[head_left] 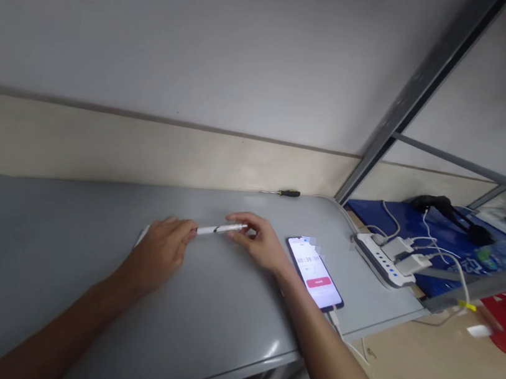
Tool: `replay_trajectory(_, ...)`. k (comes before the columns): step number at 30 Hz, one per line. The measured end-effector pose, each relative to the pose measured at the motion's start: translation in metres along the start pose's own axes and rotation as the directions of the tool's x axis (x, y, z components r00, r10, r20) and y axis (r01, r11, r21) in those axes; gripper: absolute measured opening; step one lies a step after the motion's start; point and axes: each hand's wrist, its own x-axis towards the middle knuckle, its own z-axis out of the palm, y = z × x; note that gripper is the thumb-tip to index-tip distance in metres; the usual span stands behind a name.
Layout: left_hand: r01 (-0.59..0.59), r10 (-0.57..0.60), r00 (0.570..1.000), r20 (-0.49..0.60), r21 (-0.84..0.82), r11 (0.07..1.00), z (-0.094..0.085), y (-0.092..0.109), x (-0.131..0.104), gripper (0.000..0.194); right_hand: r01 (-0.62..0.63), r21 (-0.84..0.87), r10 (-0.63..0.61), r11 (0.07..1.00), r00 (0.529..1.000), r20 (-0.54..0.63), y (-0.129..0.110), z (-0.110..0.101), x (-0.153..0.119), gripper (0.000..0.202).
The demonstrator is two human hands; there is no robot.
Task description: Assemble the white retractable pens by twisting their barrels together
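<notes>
A slim white pen (214, 230) with a dark mark is held level above the grey table. My left hand (160, 253) is closed around its left part, and a thin white end sticks out on the far side of that hand. At the pen's right end is my right hand (258, 238), its thumb and forefinger curved on either side of the clear tip. Whether those fingertips press on the tip is hard to make out.
A lit phone (316, 274) lies right of my right hand, with a white cable plugged in. Further right sits a white power strip (384, 261) with chargers. A screwdriver (289, 193) rests by the wall. A metal post (416, 99) rises at the table's back right.
</notes>
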Motion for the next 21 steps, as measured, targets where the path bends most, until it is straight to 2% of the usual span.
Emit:
replay_trajectory(4, -0.019, 0.019, 1.000, 0.006, -0.010, 1.000, 0.0007, 0.0012, -0.0006, 0.033, -0.117, -0.068, 0.122, 0.991, 0.990, 0.069, 0.0012, -0.0006, 0.0006, 0.034)
replay_trajectory(7, -0.013, 0.014, 1.000, 0.025, -0.023, 1.000, -0.0015, 0.0039, -0.0010, 0.035, -0.034, -0.052, 0.036, 0.998, 0.999, 0.024, 0.0008, -0.0012, 0.0007, 0.019)
replay_trajectory(8, -0.011, 0.011, 1.000, 0.028, -0.027, 1.000, -0.0023, 0.0049, -0.0010, 0.035, -0.015, -0.040, 0.015, 0.999, 1.000, -0.001, 0.0007, -0.0014, 0.0007, 0.021)
replay_trajectory(10, -0.007, 0.008, 1.000, 0.030, -0.036, 0.999, -0.0034, 0.0067, -0.0009, 0.034, -0.055, -0.048, 0.055, 0.997, 0.998, -0.009, 0.0005, -0.0017, 0.0006, 0.022)
replay_trajectory(13, -0.003, 0.004, 1.000, 0.016, -0.040, 0.999, -0.0034, 0.0069, -0.0005, 0.032, -0.139, -0.103, 0.144, 0.985, 0.988, 0.046, 0.0006, -0.0023, 0.0005, 0.031)
replay_trajectory(16, -0.007, 0.008, 1.000, 0.018, -0.033, 0.999, -0.0019, 0.0045, -0.0005, 0.032, -0.069, -0.078, 0.072, 0.995, 0.997, 0.032, 0.0015, -0.0028, 0.0006, 0.017)
replay_trajectory(17, -0.007, 0.008, 1.000, 0.022, -0.031, 0.999, -0.0014, 0.0035, -0.0006, 0.033, -0.060, -0.064, 0.060, 0.996, 0.998, 0.010, 0.0020, -0.0030, 0.0006, 0.020)
replay_trajectory(21, -0.008, 0.009, 0.999, 0.040, -0.022, 1.000, -0.0004, 0.0012, -0.0006, 0.034, -0.157, -0.097, 0.162, 0.983, 0.986, 0.045, 0.0040, -0.0037, 0.0005, 0.026)
